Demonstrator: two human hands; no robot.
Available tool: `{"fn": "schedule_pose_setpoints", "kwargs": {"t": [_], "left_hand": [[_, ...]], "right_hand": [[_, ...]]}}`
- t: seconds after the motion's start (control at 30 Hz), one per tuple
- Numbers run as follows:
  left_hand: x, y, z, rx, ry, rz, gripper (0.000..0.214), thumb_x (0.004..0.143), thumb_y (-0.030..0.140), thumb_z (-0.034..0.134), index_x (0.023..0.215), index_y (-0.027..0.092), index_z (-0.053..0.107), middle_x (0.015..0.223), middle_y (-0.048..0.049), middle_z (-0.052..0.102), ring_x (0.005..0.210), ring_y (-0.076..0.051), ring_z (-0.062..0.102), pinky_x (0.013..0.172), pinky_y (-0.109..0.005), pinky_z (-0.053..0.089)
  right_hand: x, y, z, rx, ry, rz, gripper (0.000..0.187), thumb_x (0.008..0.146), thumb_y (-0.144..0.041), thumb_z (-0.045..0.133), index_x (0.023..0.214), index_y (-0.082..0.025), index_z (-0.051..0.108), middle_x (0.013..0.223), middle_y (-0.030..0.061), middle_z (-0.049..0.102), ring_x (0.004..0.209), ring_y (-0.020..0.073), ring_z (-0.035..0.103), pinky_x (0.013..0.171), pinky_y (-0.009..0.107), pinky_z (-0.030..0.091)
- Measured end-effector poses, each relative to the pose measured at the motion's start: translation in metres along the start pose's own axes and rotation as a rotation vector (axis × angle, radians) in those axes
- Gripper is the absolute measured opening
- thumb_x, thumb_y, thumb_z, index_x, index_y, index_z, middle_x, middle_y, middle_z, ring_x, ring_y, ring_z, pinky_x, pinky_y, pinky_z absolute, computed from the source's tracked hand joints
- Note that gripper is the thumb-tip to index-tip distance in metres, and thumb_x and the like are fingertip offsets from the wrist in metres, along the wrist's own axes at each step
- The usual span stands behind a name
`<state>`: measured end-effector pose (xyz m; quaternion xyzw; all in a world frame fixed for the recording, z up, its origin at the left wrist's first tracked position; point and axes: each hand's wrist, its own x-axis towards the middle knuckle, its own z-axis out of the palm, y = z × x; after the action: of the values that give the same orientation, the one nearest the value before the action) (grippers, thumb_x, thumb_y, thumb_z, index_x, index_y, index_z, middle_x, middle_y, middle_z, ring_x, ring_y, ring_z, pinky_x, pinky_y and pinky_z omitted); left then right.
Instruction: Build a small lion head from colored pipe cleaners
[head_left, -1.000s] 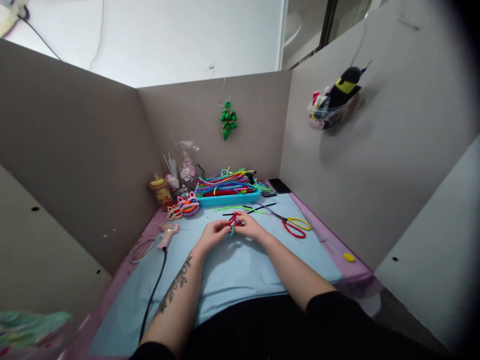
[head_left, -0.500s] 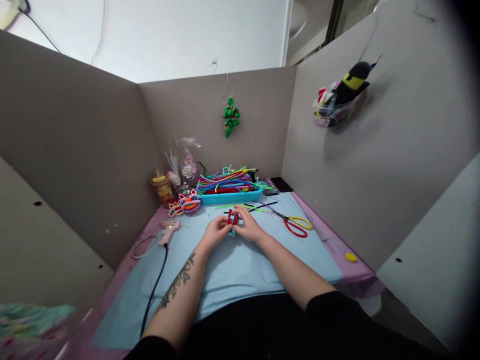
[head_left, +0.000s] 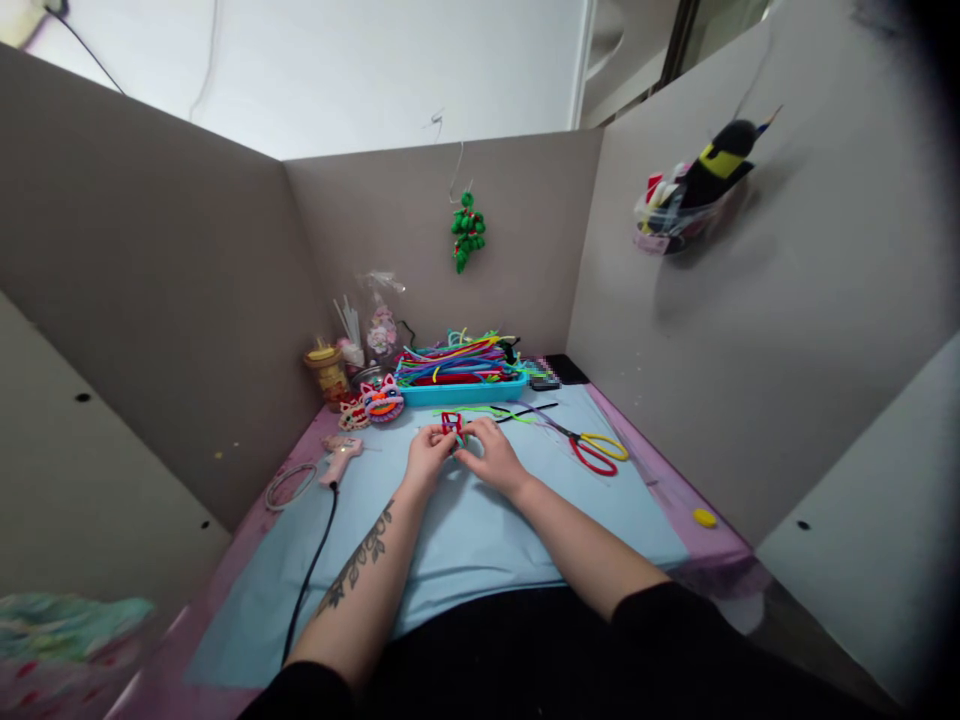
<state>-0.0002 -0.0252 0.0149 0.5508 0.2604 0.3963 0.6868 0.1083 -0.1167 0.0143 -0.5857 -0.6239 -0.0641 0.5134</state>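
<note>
Above the middle of the blue sheet [head_left: 517,545], both hands meet around a small red pipe-cleaner shape [head_left: 451,421] with a bit of teal and green at its lower right. My left hand [head_left: 427,458] is closed on its lower left side, thumb against fingertips. My right hand [head_left: 495,458] is at the right side, its thumb and fingers curled toward the teal and green part. Where those fingertips press is partly hidden. Behind the hands lie loose green and black pipe cleaners [head_left: 517,414]. Scissors [head_left: 596,452] with red and yellow handles rest to the right.
A turquoise tray [head_left: 461,392] of pipe cleaners stands at the back. On the left are a pink glue gun [head_left: 342,458] with a black cord and fuzzy animal-face pieces [head_left: 383,400]. A yellow disc [head_left: 703,518] sits at right. Grey panels [head_left: 517,240] enclose the table.
The red shape has turned and moved a little left with my left hand. My right fingers have come down from its top to its lower right side. The camera view has shifted slightly.
</note>
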Motion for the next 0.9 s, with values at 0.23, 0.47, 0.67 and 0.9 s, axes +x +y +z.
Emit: {"fn": "schedule_pose_setpoints", "kwargs": {"t": [0.23, 0.47, 0.67, 0.9], "left_hand": [[-0.002, -0.001, 0.002, -0.002, -0.024, -0.013, 0.041, 0.053, 0.035, 0.079, 0.075, 0.015, 0.052, 0.058, 0.001, 0.062, 0.052, -0.009, 0.056, 0.054, -0.02, 0.041], [-0.006, 0.002, 0.006, 0.009, -0.116, 0.061, 0.038, 0.054, 0.035, 0.078, 0.072, 0.016, 0.051, 0.064, 0.0004, 0.063, 0.059, -0.011, 0.057, 0.057, -0.021, 0.042], [-0.004, -0.001, 0.005, 0.018, -0.136, 0.087, 0.036, 0.055, 0.033, 0.077, 0.071, 0.016, 0.05, 0.065, 0.0002, 0.063, 0.058, -0.01, 0.057, 0.058, -0.021, 0.041], [0.0, 0.0, 0.003, -0.093, -0.007, 0.043, 0.038, 0.051, 0.03, 0.079, 0.073, 0.015, 0.051, 0.064, 0.0008, 0.063, 0.057, -0.01, 0.057, 0.059, -0.022, 0.043]], "right_hand": [[-0.002, 0.0, 0.009, -0.038, 0.06, 0.079, 0.013, 0.081, -0.017, 0.051, 0.091, -0.019, 0.06, 0.082, 0.0042, 0.063, 0.077, 0.0176, 0.055, 0.074, 0.03, 0.043], [-0.002, 0.007, 0.006, -0.168, 0.055, 0.026, 0.017, 0.084, -0.016, 0.047, 0.083, -0.019, 0.063, 0.08, 0.0058, 0.063, 0.081, 0.0196, 0.054, 0.078, 0.032, 0.042], [-0.001, 0.005, 0.002, -0.178, -0.009, 0.019, 0.021, 0.087, -0.02, 0.045, 0.083, -0.02, 0.066, 0.082, 0.007, 0.06, 0.085, 0.021, 0.051, 0.08, 0.035, 0.043], [-0.002, -0.003, -0.002, -0.207, 0.12, -0.011, 0.023, 0.082, -0.029, 0.054, 0.102, -0.02, 0.062, 0.101, 0.0106, 0.053, 0.099, 0.0241, 0.048, 0.09, 0.041, 0.04]]}}
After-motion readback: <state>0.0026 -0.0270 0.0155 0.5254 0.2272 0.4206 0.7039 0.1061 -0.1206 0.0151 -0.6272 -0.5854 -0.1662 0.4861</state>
